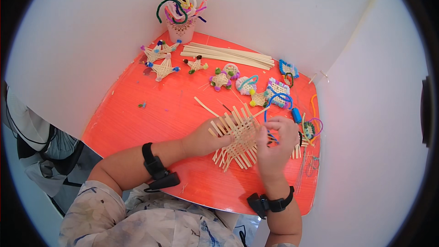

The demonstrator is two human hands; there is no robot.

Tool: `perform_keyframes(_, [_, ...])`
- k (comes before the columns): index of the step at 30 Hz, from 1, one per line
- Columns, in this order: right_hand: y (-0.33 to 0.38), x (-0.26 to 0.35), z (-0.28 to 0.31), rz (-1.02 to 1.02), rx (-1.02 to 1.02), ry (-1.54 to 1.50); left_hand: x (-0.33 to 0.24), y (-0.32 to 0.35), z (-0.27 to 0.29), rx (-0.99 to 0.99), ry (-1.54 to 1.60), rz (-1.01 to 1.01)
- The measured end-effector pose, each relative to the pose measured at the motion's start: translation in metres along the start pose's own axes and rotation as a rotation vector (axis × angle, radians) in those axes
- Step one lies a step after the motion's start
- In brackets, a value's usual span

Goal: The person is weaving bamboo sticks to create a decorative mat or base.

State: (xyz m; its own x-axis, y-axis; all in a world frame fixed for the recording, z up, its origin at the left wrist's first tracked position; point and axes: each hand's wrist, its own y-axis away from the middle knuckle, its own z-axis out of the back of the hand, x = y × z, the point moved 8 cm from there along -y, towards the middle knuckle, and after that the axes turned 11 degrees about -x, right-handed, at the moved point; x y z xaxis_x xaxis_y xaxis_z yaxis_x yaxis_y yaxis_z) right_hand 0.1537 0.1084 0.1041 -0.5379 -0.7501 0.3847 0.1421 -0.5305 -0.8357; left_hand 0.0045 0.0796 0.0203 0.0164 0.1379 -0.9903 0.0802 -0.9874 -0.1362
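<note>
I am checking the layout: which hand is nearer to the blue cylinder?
Right. In the picture, the right hand is just below and left of the blue cylinder; the left hand is farther left, holding the woven piece.

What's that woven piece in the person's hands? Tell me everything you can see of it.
The woven piece is made of narrow, flat, pale strips that look like bamboo or thin wood. They cross in a close lattice at the middle, their loose ends sticking out unevenly, so it looks unfinished. It is over the red table. The left hand grips its left side, thumb on top; the right hand is at its right side, its exact hold unclear.
</note>
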Motion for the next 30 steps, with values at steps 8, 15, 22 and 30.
perform_keyframes(8, [0.008,-0.052,-0.017,-0.616,0.263,-0.442,-0.005,0.001,-0.010,0.139,-0.040,-0.147])
perform_keyframes(15, [0.002,-0.039,-0.013,-0.622,0.243,-0.384,-0.014,0.002,-0.014,0.135,-0.111,-0.237])
perform_keyframes(22, [-0.008,-0.025,-0.002,-0.252,0.175,-0.163,-0.017,0.002,-0.016,0.139,-0.151,-0.257])
perform_keyframes(30, [-0.016,-0.013,0.007,-0.169,0.188,-0.079,-0.022,0.005,-0.020,0.164,-0.164,-0.304])
